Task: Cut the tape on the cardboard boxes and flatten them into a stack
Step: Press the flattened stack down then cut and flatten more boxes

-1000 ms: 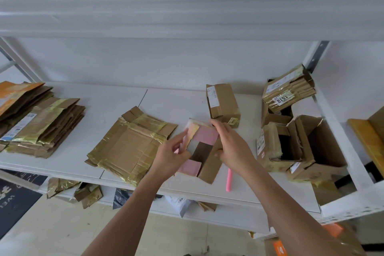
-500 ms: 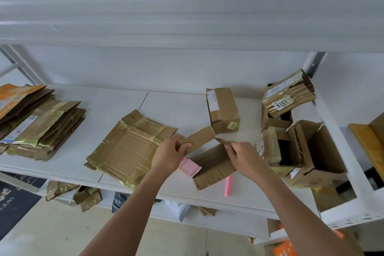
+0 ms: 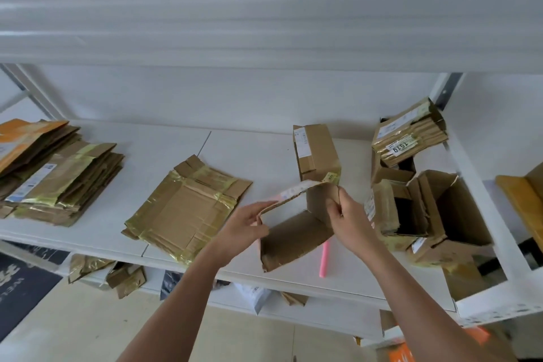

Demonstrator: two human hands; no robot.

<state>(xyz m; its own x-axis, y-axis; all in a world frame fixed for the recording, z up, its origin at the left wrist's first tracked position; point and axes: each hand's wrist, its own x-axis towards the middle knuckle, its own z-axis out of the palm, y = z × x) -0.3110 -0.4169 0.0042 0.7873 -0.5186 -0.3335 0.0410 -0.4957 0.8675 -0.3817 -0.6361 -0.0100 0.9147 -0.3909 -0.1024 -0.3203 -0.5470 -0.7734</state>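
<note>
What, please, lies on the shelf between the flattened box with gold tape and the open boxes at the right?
In the head view, the opened box held by both hands, and the pink cutter.

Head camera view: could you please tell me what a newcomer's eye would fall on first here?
First, the two hands at centre: the left hand and right hand hold an opened cardboard box above the white shelf. Just left of it lies a flattened box with shiny gold tape, with a taller stack of flattened boxes at far left. A pink cutter lies near the shelf's front edge, and unflattened boxes crowd the right.
</note>
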